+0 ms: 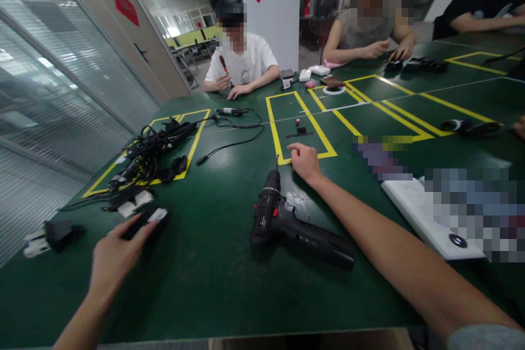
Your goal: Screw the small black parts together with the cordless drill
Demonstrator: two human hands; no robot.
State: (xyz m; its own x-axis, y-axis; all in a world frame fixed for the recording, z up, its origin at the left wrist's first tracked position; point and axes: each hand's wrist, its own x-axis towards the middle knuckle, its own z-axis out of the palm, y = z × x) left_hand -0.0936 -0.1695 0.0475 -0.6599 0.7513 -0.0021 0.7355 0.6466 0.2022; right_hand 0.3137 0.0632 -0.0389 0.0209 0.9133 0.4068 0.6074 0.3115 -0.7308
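Your left hand [117,249] reaches across the green desk [205,284] at about 8 o'clock in the view, fingers extended and loosely spread, fingertips resting on a small black-and-white device [147,217] without closing around it. Your right hand [304,162] lies near the centre, palm down and open, index finger stretched toward 10 o'clock, its tip at the lower edge of a yellow-taped rectangle [301,126]; it holds nothing. Inside that rectangle, at 12 o'clock from your right hand, sit a small black part [301,132] and a tiny red piece [297,121], both apart from your fingers. A black cordless drill [287,219] lies on its side between your forearms, at 7 o'clock from your right hand and just beside your wrist, bit pointing up the desk. A tangle of black cables and adapters [151,147] fills another taped box at 10 o'clock, and a further black-and-white adapter [53,235] lies at 9 o'clock, well to the left of your left hand. A white flat panel [422,213] rests at 3 o'clock. Across the desk, three other people sit at work; one in a white shirt [246,60] holds a red-handled tool [222,63].
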